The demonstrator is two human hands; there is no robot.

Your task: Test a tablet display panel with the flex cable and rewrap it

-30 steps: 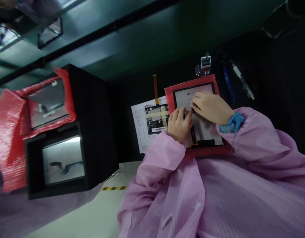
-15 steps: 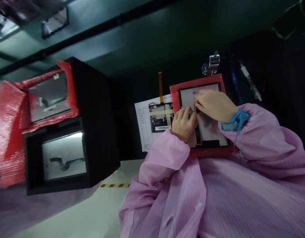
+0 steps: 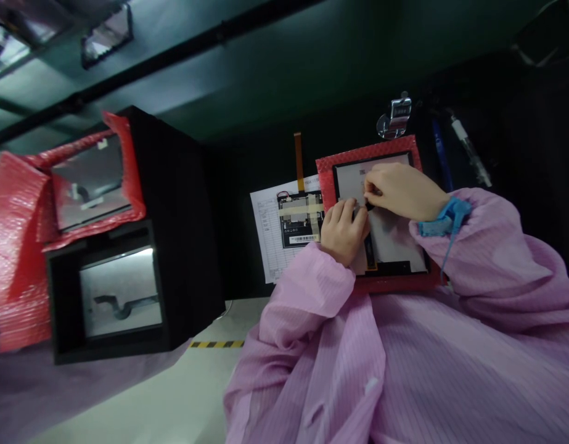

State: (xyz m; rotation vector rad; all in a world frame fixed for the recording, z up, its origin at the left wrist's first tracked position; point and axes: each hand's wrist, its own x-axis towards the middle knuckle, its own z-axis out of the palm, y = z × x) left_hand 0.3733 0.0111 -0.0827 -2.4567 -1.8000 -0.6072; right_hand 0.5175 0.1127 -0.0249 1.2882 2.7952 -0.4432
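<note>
I'm curling left hand and right hand on a flat grey black-edged panel, likely unfinished; I can't tell what's held.

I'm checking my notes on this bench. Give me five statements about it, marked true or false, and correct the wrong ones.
1. The panel lies on red wrap. True.
2. The blue strap is on the left wrist. False: the blue strap is on the right wrist.
3. The left hand and right hand are both at the panel. True.
4. The metal counter sits on the paper. False: the metal counter is beyond the panel, apart from the paper.
5. An orange ribbon runs from the circuit board. True.
</note>
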